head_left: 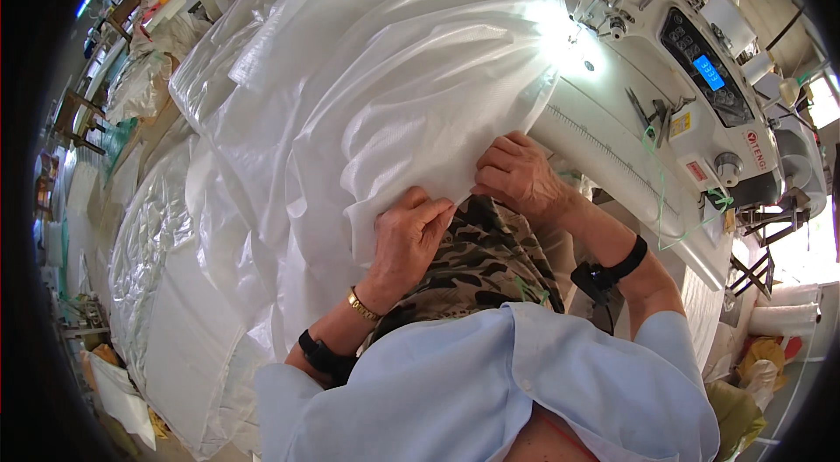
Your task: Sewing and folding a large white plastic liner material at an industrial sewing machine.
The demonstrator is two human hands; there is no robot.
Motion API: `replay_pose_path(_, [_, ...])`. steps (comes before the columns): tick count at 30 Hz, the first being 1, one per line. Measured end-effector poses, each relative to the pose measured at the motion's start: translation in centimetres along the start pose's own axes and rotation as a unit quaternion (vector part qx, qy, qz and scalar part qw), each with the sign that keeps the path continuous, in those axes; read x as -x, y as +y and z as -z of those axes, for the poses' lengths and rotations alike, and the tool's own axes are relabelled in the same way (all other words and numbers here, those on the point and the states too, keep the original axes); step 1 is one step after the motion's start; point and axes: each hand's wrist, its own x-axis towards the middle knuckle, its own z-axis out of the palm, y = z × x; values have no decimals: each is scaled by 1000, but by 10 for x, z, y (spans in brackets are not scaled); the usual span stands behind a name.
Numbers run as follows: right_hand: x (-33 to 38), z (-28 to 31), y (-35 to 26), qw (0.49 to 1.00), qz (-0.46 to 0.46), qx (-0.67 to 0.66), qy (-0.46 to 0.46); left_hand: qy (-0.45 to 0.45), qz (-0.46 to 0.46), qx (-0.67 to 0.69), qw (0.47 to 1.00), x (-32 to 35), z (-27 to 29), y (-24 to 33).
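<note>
A large sheet of white woven plastic (367,94) spreads in folds across the work surface. Its near edge lies at my lap, where both hands pinch it. My left hand (408,233) is closed on the edge with thumb and forefinger together. A short way to its right, my right hand (522,178) has its fingers curled over the same edge. From there the edge runs up to the lit needle area of a white sewing machine (691,68). The needle itself is lost in the lamp's glare.
On the machine bed (604,143) lie small thread snips (643,108) beside the machine body. Green thread (658,199) hangs over the bed's front. White thread cones (728,22) stand behind the machine. White rolls (785,311) lie at the lower right. Clear plastic (157,243) is heaped at left.
</note>
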Motion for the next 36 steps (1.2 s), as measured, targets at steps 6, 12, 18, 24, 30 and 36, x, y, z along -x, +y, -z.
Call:
replay_pose_path(6, [-14,11,1,994,-88,-56,15,17,-50,-47,998,-8,11,13])
replay_pose_path(12, [-18,19,7,991,-116,-69,11,-29,-20,-4,999,-11,17,18])
replay_pose_path(18, [-11,20,15,998,-55,-30,-13,-159,29,25,987,-28,26,22])
replay_pose_path(24, [-7,33,52,995,-98,-15,-17,-188,203,259,925,-36,27,12])
replay_pose_path(30, [-5,42,87,983,-182,5,-41,-151,157,174,960,-31,22,-6])
replay_pose_path(36, [0,59,123,983,-181,16,-31,-121,30,52,991,-28,20,-5])
